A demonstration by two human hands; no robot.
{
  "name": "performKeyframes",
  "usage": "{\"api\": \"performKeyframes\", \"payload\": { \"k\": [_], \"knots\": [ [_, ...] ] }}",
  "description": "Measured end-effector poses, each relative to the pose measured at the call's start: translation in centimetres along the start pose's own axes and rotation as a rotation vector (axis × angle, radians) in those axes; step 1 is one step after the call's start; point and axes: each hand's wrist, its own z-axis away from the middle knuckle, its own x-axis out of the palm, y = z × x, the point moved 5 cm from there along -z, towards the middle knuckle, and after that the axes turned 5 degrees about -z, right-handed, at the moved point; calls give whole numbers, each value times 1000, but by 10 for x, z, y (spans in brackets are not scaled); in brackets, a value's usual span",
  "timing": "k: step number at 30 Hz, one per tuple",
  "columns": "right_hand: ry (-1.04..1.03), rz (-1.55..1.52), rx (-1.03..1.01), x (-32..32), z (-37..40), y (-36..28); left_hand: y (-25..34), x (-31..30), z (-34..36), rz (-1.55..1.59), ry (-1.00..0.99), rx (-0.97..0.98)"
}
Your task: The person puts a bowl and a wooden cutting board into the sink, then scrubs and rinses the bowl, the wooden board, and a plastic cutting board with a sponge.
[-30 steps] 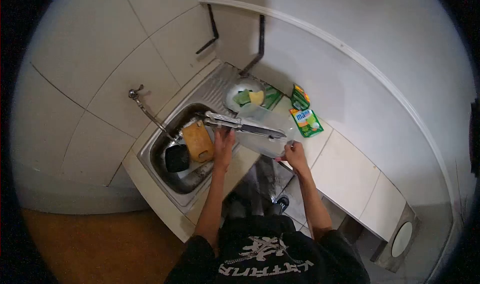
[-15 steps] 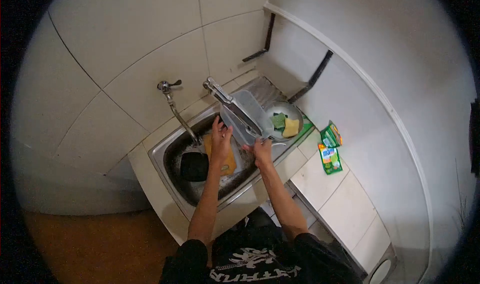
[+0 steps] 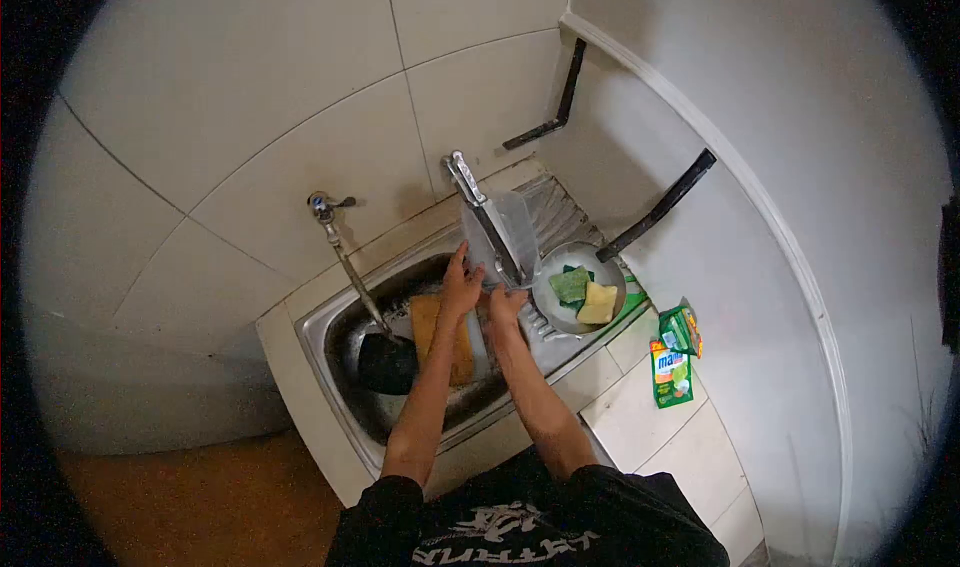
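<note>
One clear container [image 3: 518, 229] with knives [image 3: 490, 225]: right hand [image 3: 506, 307] clamped on edge, left hand [image 3: 461, 287] alongside, fingers apart.

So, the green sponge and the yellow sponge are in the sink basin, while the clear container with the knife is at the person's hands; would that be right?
Not quite: the head view shows the green sponge and yellow sponge in the round dish, beside the sink basin. The clear container with the knife is at the hands, as you say.

Both forearms reach forward nearly together, the left hand [image 3: 461, 285] raised just beside the right hand [image 3: 505, 307].
</note>
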Motion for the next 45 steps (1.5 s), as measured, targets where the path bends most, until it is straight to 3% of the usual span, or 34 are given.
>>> {"api": "performKeyframes", "payload": {
  "k": [3,4,5,7,14,16,17,19,21,23,25,26,27,29,34,36,37,39,41,43,44,45],
  "knots": [
    [75,-259,157,22,-33,56,-2,6,-15,-208,-22,34],
    [-409,-379,383,21,-46,54,0,6,-18,-213,-23,29],
    [-408,-380,388,34,-48,55,3,8,-22,-244,-42,36],
    [93,-289,124,39,-60,67,5,11,-29,-277,-59,35],
    [124,-400,183,36,-35,-17,-13,29,-65,-298,-96,116],
    [-18,-664,165,40,-30,-47,-4,33,-70,-300,-147,79],
    [-19,-661,167,41,-35,-47,3,32,-70,-315,-107,102],
    [139,-325,36,35,-51,-41,3,32,-69,-332,-64,119],
    [117,-363,49,39,-81,-10,-1,30,-64,-307,3,217],
    [91,-399,67,34,-92,0,-8,26,-54,-160,-28,133],
    [-97,-613,7,33,-82,-24,-3,17,-37,-9,-59,53],
    [-75,-597,133,30,-70,-33,2,12,-24,-21,-102,-53],
    [-79,-593,132,28,-73,-27,9,7,-11,-32,-147,-154],
    [-219,-627,264,33,-81,1,22,-3,17,89,-94,-98],
    [-419,-458,269,12,-31,-24,42,-36,98,319,-48,-16],
    [-554,-442,246,6,-1,-31,27,-46,135,249,-316,-220],
    [-565,-430,261,3,7,-30,22,-59,146,253,-299,-233],
    [-849,-170,129,3,29,-32,13,-74,178,274,-515,-250],
    [-934,-38,106,3,49,-27,-13,-94,195,225,-444,-248],
    [-1016,268,4,2,65,-3,-48,-120,209,218,-182,-368],
    [-1149,351,-150,4,76,5,-65,-130,209,74,-136,-390],
    [-1154,357,-147,4,88,17,-74,-136,211,80,-131,-395]
  ]
}}
